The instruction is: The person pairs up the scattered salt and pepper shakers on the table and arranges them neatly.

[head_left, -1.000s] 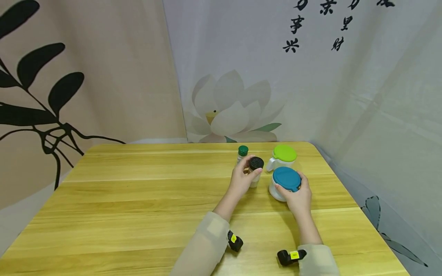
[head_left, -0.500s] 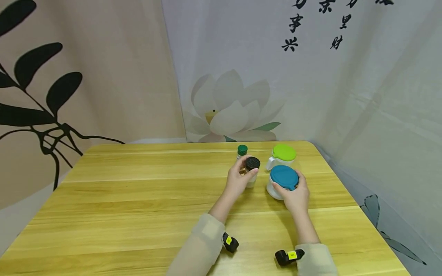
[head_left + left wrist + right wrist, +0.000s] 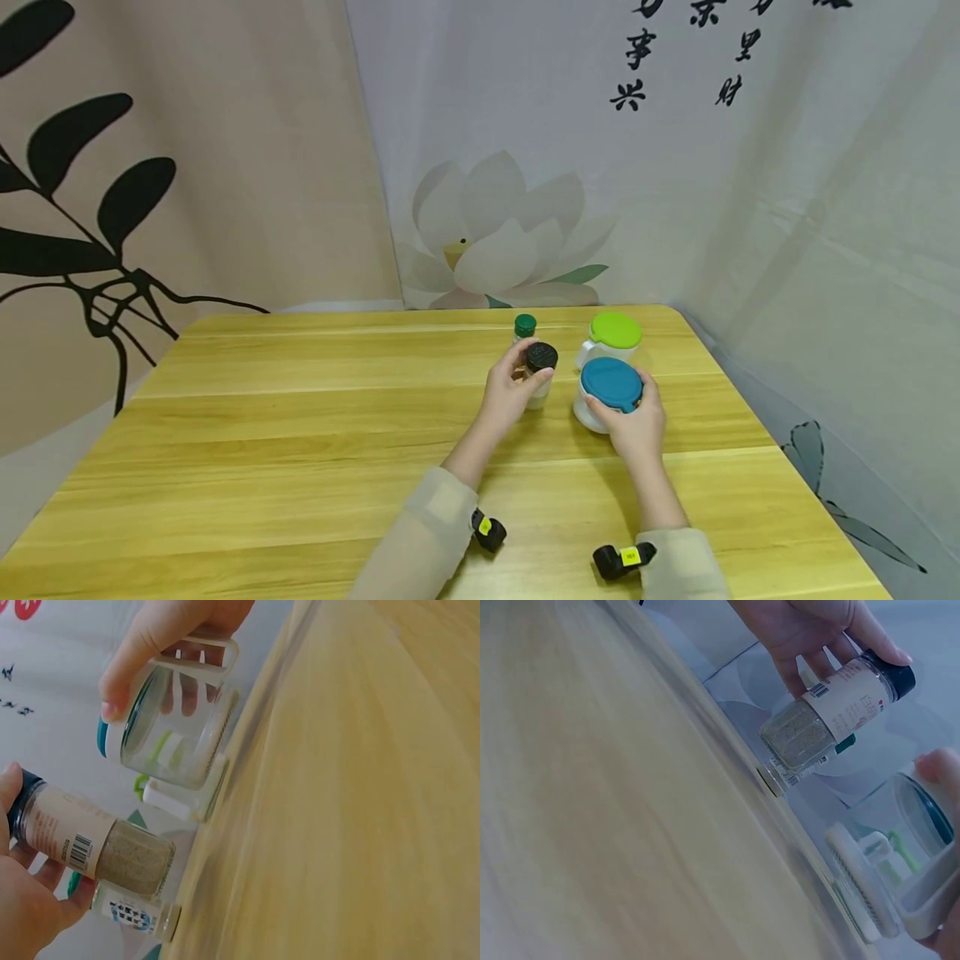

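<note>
My left hand [image 3: 510,392] grips a spice jar [image 3: 97,844] by its black lid and upper side. Brown powder and a barcode label show on that jar, and its base looks slightly off the table. My right hand [image 3: 636,421] holds a clear jar [image 3: 176,724] with a blue lid [image 3: 612,384] and a white handle [image 3: 937,889], thumb at the lid's edge. This jar also looks just above the table, nothing visible inside. Behind the spice jar stands a small green-capped bottle [image 3: 525,325]. A green-lidded jar [image 3: 615,331] stands behind the blue-lidded one.
The wooden table [image 3: 300,433] extends widely to the left of the jars. Its far edge runs close behind the green-capped bottle and green-lidded jar. A printed curtain [image 3: 510,125] hangs beyond it. Each sleeve carries a black wrist camera [image 3: 489,531].
Both hands have shifted slightly to the left with the spice jar and the blue-lidded jar in their grip. The bottle and green-lidded jar behind stay in place.
</note>
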Demonstrator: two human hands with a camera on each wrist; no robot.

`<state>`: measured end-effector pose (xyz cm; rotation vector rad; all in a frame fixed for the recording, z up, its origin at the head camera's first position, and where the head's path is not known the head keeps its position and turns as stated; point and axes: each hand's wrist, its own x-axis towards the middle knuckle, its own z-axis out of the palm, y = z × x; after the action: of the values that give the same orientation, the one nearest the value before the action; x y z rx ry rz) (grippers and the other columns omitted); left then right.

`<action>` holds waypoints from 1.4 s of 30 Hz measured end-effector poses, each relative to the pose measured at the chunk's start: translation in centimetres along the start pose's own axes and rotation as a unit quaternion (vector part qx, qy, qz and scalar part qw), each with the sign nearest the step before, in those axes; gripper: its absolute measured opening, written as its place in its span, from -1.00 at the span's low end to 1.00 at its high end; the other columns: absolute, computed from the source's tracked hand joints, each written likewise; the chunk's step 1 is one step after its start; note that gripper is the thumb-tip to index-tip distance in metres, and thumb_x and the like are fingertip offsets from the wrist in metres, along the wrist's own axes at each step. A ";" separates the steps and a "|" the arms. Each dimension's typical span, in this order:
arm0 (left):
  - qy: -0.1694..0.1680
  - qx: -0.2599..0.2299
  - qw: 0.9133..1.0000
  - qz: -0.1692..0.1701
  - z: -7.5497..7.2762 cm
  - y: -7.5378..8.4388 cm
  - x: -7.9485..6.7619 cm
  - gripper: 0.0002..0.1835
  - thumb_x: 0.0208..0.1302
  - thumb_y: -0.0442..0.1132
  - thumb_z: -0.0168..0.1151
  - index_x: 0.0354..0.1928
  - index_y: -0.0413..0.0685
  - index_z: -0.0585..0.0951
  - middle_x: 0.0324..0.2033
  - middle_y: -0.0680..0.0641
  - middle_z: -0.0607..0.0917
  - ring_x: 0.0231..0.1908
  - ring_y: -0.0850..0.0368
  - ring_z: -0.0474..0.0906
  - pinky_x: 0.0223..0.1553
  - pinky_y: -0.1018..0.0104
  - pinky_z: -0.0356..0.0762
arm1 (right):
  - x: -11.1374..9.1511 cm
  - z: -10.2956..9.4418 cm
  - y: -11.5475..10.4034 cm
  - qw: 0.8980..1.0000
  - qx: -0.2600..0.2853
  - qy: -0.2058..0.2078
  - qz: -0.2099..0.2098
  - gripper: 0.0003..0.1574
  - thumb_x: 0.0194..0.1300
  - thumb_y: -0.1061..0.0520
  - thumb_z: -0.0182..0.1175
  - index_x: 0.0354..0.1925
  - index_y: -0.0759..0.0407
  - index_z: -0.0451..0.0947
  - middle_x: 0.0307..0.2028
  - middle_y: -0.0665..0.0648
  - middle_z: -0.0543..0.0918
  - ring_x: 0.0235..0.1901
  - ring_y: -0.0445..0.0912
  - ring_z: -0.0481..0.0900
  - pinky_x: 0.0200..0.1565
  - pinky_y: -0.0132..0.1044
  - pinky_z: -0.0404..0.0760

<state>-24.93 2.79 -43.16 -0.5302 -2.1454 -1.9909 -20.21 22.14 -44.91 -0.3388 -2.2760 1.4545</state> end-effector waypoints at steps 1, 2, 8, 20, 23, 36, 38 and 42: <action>0.000 -0.001 1.000 0.001 -0.1 0.0 -0.1 -0.48 0.23 -0.18 0.33 0.24 0.01 0.47 -0.01 -0.02 0.62 -0.05 0.12 0.52 -0.06 0.15 0.43 | 0.0 0.0 0.0 1.000 -0.002 0.001 -0.001 0.19 -0.07 -0.02 0.53 0.39 0.22 0.12 0.29 0.32 0.30 0.25 0.21 0.25 0.20 0.19 0.22; -0.001 -0.001 1.000 0.005 -0.2 0.0 -0.1 -0.48 0.23 -0.19 0.33 0.24 0.00 0.47 -0.01 -0.03 0.62 -0.06 0.11 0.52 -0.07 0.14 0.43 | -0.1 0.1 -0.1 1.000 -0.002 0.001 -0.003 0.19 -0.06 -0.01 0.53 0.39 0.22 0.12 0.29 0.32 0.30 0.25 0.21 0.25 0.20 0.19 0.22; -0.008 -0.007 1.000 0.015 -0.8 -0.3 -0.5 -0.48 0.23 -0.25 0.32 0.24 -0.06 0.47 0.02 -0.09 0.60 -0.05 0.05 0.52 -0.07 0.10 0.44 | -0.3 0.4 -0.4 1.000 -0.001 0.001 -0.001 0.17 -0.06 -0.01 0.53 0.38 0.23 0.13 0.29 0.32 0.31 0.26 0.20 0.25 0.21 0.17 0.22; -0.013 -0.009 1.000 0.014 -2.5 3.3 -1.6 -0.50 0.24 -0.38 0.28 0.22 -0.30 0.43 -0.02 -0.23 0.61 -0.06 -0.08 0.51 -0.09 0.07 0.40 | -0.8 1.2 -0.8 1.000 0.006 -0.004 -0.010 0.19 -0.07 0.00 0.54 0.39 0.25 0.13 0.30 0.31 0.30 0.26 0.20 0.24 0.21 0.18 0.22; -0.014 -0.010 1.000 0.018 -2.9 3.8 -1.9 -0.52 0.25 -0.37 0.27 0.21 -0.28 0.44 -0.02 -0.24 0.60 -0.06 -0.08 0.51 -0.09 0.08 0.41 | -0.9 1.3 -0.9 1.000 0.010 -0.002 -0.012 0.18 -0.07 0.01 0.54 0.39 0.25 0.13 0.29 0.31 0.30 0.25 0.20 0.25 0.20 0.18 0.22; 0.000 -0.020 1.000 0.011 -4.1 0.9 -1.2 -0.50 0.23 -0.30 0.31 0.21 -0.17 0.47 -0.02 -0.13 0.61 -0.05 0.02 0.51 -0.02 0.05 0.44 | -1.3 1.5 -1.5 1.000 0.017 0.002 -0.019 0.16 -0.08 0.03 0.55 0.37 0.25 0.16 0.29 0.32 0.30 0.25 0.22 0.25 0.19 0.20 0.23; 0.002 -0.021 1.000 0.012 -4.4 0.8 -1.3 -0.51 0.23 -0.29 0.31 0.21 -0.15 0.47 -0.03 -0.12 0.61 -0.05 0.02 0.52 -0.02 0.05 0.45 | -1.4 1.5 -1.6 1.000 0.018 0.003 -0.020 0.17 -0.08 0.03 0.55 0.38 0.25 0.16 0.29 0.32 0.31 0.25 0.22 0.25 0.19 0.19 0.24; 0.004 -0.023 1.000 0.010 -5.0 1.0 -1.5 -0.51 0.23 -0.29 0.31 0.21 -0.13 0.48 -0.02 -0.10 0.62 -0.05 0.04 0.52 -0.05 0.11 0.46 | -1.5 1.6 -1.8 1.000 0.021 0.003 -0.020 0.17 -0.07 0.02 0.55 0.38 0.25 0.15 0.29 0.32 0.30 0.25 0.22 0.25 0.19 0.20 0.24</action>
<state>-23.80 -2.29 -42.31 -0.5473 -2.0853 -2.0334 -19.61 19.45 -44.15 -0.2835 -2.2325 1.4772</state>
